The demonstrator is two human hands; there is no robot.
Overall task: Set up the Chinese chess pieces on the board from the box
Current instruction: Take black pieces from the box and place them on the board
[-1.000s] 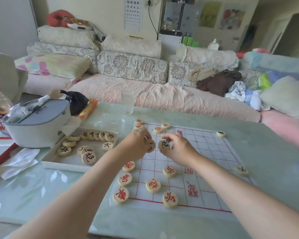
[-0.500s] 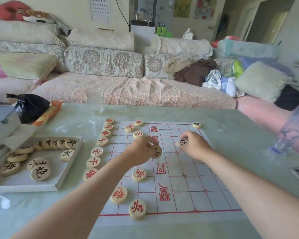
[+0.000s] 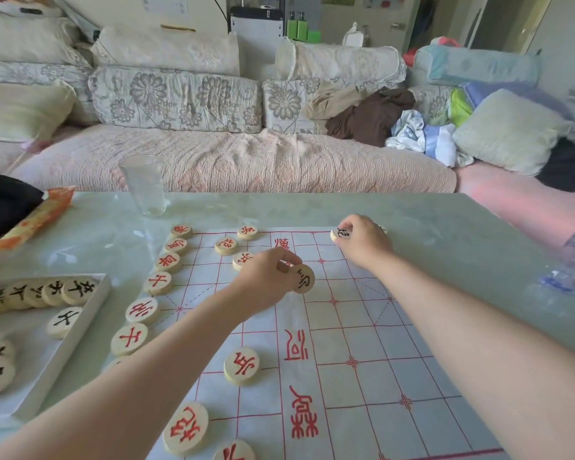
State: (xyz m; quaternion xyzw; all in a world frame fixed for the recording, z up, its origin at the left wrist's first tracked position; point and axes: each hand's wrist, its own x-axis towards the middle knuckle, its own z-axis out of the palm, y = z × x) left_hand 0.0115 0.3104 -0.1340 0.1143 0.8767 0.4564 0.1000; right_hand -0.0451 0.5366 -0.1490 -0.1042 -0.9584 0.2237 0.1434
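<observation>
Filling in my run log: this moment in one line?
left hand: holds tilted black piece over board | right hand: pinches second black piece at board's far edge | box: holds spare black pieces

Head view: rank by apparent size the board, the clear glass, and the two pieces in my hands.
1. Board
2. Clear glass
3. Left-hand piece and right-hand piece: the left one looks bigger but is nearer, and the right hand partly covers the other, so unranked.

The box lies left of the board, sofa behind.
</observation>
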